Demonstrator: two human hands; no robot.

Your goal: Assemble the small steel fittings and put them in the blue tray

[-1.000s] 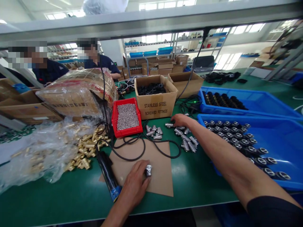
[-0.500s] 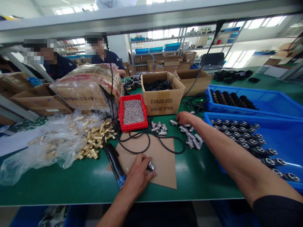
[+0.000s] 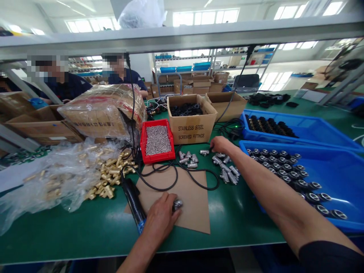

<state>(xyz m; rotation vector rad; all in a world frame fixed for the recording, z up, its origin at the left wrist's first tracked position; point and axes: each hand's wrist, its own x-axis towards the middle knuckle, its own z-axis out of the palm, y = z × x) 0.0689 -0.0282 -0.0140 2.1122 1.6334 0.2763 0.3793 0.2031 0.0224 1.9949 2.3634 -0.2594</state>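
My left hand (image 3: pixel 162 214) grips a small silvery metal fitting (image 3: pixel 178 205) between thumb and fingers, above the brown cardboard sheet (image 3: pixel 196 212). Beside that wrist lies a black power screwdriver-like tool (image 3: pixel 133 201) with a blue end and a cord. My right hand (image 3: pixel 219 144) reaches far forward to the loose silvery fittings (image 3: pixel 229 172), its fingers curled down. A little dark shape shows under its fingertips; whether it is held, I cannot make out. One fitting (image 3: pixel 204 152) lies just left of those fingers, and a smaller group of fittings (image 3: pixel 189 158) lies further left.
A red bin (image 3: pixel 143 151) of tiny metal pieces stands beside a carton (image 3: pixel 192 131) of black parts. Brass fittings (image 3: pixel 106 182) spill from plastic bags at left. Blue trays (image 3: pixel 327 167) with black-and-silver parts fill the right. A black cord (image 3: pixel 217 184) loops over the cardboard. Two people sit opposite.
The camera view has tilted upward slightly. In my left hand the fitting has turned a little. My right hand has stayed at the fittings, its fingertips shifting slightly.
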